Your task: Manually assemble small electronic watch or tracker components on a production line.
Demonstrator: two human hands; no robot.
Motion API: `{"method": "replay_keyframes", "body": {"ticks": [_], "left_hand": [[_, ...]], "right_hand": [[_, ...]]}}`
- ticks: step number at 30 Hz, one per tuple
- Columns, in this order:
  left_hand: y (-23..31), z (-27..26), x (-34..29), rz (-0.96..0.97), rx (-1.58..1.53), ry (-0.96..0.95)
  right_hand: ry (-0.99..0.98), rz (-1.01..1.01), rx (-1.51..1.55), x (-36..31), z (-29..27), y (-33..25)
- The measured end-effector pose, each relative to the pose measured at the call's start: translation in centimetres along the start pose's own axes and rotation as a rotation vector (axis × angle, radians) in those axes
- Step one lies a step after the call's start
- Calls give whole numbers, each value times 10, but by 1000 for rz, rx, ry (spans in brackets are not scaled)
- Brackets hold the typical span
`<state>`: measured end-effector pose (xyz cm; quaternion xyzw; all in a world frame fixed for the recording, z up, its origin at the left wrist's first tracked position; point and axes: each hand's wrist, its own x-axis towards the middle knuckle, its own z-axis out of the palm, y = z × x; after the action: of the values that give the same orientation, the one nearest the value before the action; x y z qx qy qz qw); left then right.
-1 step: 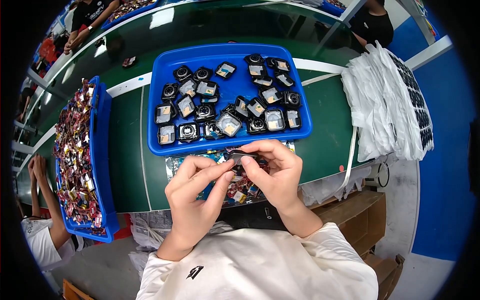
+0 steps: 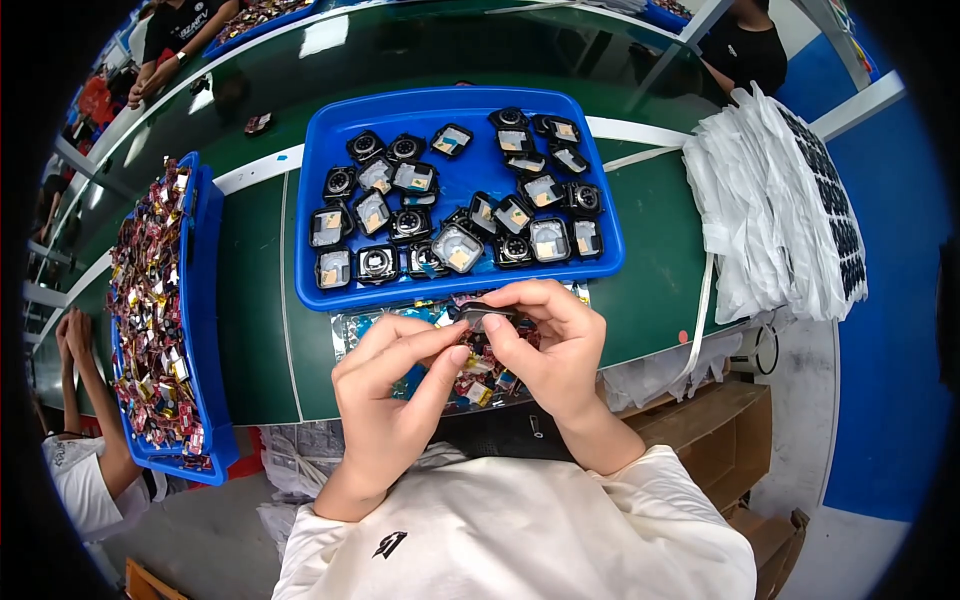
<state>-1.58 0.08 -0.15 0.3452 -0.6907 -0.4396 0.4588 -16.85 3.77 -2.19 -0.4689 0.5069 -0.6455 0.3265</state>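
Close in front of me, my right hand (image 2: 553,345) pinches a dark smartwatch case (image 2: 480,313) between thumb and fingers. At the case's left end, the thumb and fingertips of my left hand (image 2: 395,385) are pressed together. Whether they grip the case itself or a tiny part on it is too small to tell. Beneath both hands lies a pile of small red and yellow electronic parts (image 2: 482,388) on a shiny bluish plastic sheet (image 2: 352,330). Just beyond is a blue tray (image 2: 460,98) with many black watch cases, some showing pale inner sides, others round sensor backs.
A second blue tray (image 2: 205,300) at the left is heaped with small wired parts. At the right stands a stack of white plastic sheets (image 2: 750,200) with dark pieces. The green bench (image 2: 255,330) runs across. Other people's hands show at the left (image 2: 75,335) and far left.
My left fingers have shifted very slightly at the end of the watch case. Everything else looks the same.
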Motion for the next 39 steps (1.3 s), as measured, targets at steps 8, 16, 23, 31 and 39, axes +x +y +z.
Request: {"method": "replay_keyframes", "body": {"ticks": [8, 16, 23, 31, 39], "left_hand": [[-6, -4, 0, -315, -461, -11], [-14, 1, 0, -321, -503, -1], [-23, 2, 2, -37, -82, 4], [-27, -19, -6, -81, -181, 118], [-22, -24, -6, -77, -114, 24]], "right_hand": [[-86, -127, -242, -2, -6, -6], [-89, -271, -39, -1, -1, -3], [-190, 6, -46, 0, -11, -5], [-20, -121, -185, 114, -79, -5], [585, 128, -716, 267, -185, 104]]}}
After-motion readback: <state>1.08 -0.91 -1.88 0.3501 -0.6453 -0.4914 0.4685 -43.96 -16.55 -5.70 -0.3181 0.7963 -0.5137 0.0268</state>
